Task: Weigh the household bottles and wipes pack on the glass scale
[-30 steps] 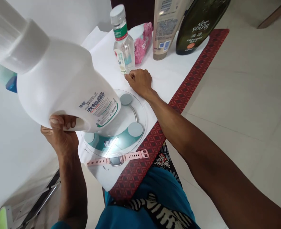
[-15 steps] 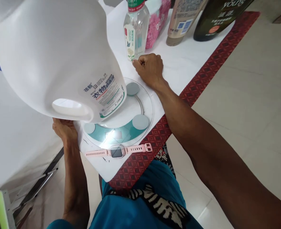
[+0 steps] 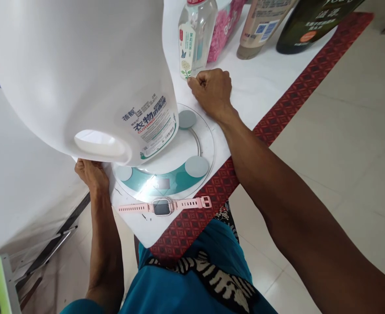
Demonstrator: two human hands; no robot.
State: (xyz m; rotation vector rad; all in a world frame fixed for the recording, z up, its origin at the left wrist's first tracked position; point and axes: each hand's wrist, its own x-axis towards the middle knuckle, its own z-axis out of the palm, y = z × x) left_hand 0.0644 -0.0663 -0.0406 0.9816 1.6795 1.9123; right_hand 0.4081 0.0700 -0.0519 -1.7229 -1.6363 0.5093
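A large white plastic jug (image 3: 91,78) of clothing liquid, with printed Chinese lettering, stands on a round glass bathroom scale (image 3: 192,168) and fills the upper left. My left hand (image 3: 92,174) is low beside the jug at the table's left edge. Its fingers are curled in, partly hidden by the jug, and nothing shows in them. My right hand (image 3: 214,91) rests as a loose fist on the white tabletop, right of the jug, by the foot of a clear plastic bottle (image 3: 201,39). A pink-strapped smartwatch (image 3: 162,207) lies flat in front of the scale.
Along the back stand a pink package (image 3: 223,32), a beige tube (image 3: 261,28) and a dark green bottle (image 3: 310,26). A red patterned cloth border (image 3: 287,100) runs along the table's right edge. At lower left is a folding metal frame (image 3: 45,257).
The view has shifted slightly, so the jug looks larger and the bottles sit farther right. My left fingers look more curled. My right fist stays by the clear bottle.
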